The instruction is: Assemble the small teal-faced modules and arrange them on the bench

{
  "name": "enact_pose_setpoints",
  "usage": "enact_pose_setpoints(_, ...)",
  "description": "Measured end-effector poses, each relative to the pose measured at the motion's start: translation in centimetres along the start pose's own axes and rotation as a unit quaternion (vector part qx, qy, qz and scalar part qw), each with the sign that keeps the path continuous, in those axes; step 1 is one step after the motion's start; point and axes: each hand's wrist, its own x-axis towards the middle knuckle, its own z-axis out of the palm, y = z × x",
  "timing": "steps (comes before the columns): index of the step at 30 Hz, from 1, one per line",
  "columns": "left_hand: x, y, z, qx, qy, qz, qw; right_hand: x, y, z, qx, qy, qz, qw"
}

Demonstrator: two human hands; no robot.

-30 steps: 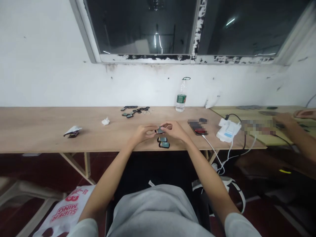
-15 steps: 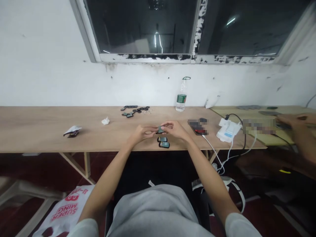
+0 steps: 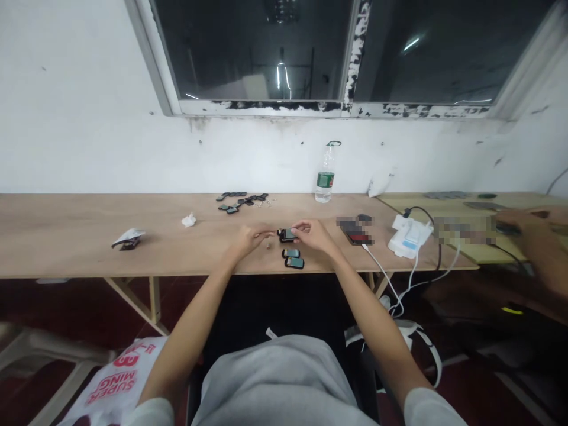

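Over the wooden table, a small black device with a grey screen point(image 3: 288, 235) is gripped at its right side by my right hand point(image 3: 313, 234), thumb against the face. My left hand point(image 3: 255, 238) is just left of it, fingers stretched out and apart, the fingertips close to the device's left end. Whether they touch it I cannot tell. A tiny pale piece point(image 3: 268, 244) shows below the left fingers; its kind is too small to make out. Nearer the front edge, two similar black-rimmed small devices point(image 3: 293, 258) lie face up, one partly beside the other.
Several similar black pieces point(image 3: 242, 201) lie at the back with small pale bits point(image 3: 265, 203). Around the table point(image 3: 80, 236) are crumpled tissue point(image 3: 189, 219), a packet point(image 3: 128, 238), a water bottle point(image 3: 325, 183), a phone point(image 3: 359, 236) and a power strip point(image 3: 409, 236) with cables. Another person's hand point(image 3: 528, 222) is at right.
My left fingers have come off the device and spread. The device's screen now faces up in my right hand. A tiny pale piece now shows below my left hand.
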Motion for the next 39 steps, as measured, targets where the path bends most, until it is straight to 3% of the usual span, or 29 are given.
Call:
enact_pose_setpoints(5, -0.6, -3.0, -1.1, -0.023, -0.125, -0.141, 0.982, 0.7, 2.0, -0.7, -0.124, -0.019, -0.007, 0.992)
enact_pose_setpoints(8, -1.1, -4.4, -0.6, -0.091, -0.159, -0.205, 0.962, 0.9, 3.0, -0.9, -0.169, -0.037, -0.004, 0.985)
enact_pose_setpoints(14, -1.6, -5.4, 0.5, -0.094, -0.172, -0.171, 0.966, 0.8, 3.3, -0.7, -0.219, -0.065, -0.01, 0.974)
enact_pose_setpoints(21, -1.8, -5.1, 0.7, -0.062, -0.172, -0.125, 0.975, 0.0, 1.8, -1.0, -0.273, -0.033, -0.06, 0.96)
enact_pose_setpoints(24, -1.7, -4.6, 0.9, -0.042, -0.167, -0.116, 0.978, -0.4, 0.9, -1.0, -0.247, -0.12, -0.089, 0.957)
enact_pose_setpoints(28, -1.5, -4.1, 1.1, -0.029, -0.176, -0.112, 0.977, -0.8, 0.1, -0.8, -0.241, -0.2, -0.055, 0.948)
enact_pose_setpoints(33, -1.5, -4.1, 1.3, -0.031, -0.182, -0.099, 0.978, -0.8, 0.2, -0.8, -0.248, -0.203, -0.015, 0.947)
enact_pose_setpoints(39, -1.3, -3.6, 1.1, -0.03, -0.187, -0.104, 0.976, -0.5, 0.7, -0.9, -0.264, -0.18, -0.026, 0.947)
